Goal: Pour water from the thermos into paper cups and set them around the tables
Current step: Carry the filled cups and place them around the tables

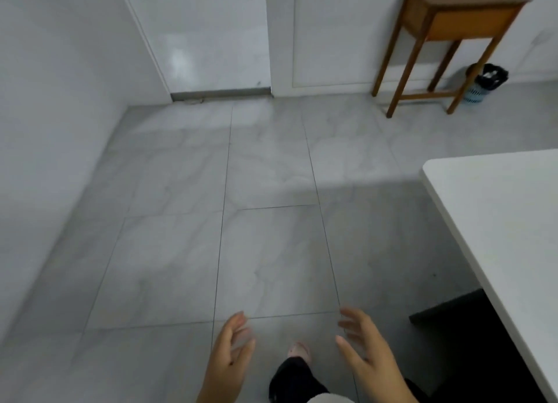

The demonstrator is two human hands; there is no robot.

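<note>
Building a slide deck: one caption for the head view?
Both hands, left and right, empty above grey floor; white table at right.

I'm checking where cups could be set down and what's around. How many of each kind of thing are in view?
White table: 1
Wooden side table: 1
Waste bin: 1
Door: 1
Empty hands: 2, left hand, right hand
Thermos or paper cups: 0
Total: 6

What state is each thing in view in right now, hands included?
Left hand: open, empty, held over the floor.
Right hand: open, empty, fingers spread.
White table: visible part bare; no cups or thermos in view.
Wooden side table: upright against the wall.
Waste bin: upright, lined with a black bag.
Door: shut.
</note>
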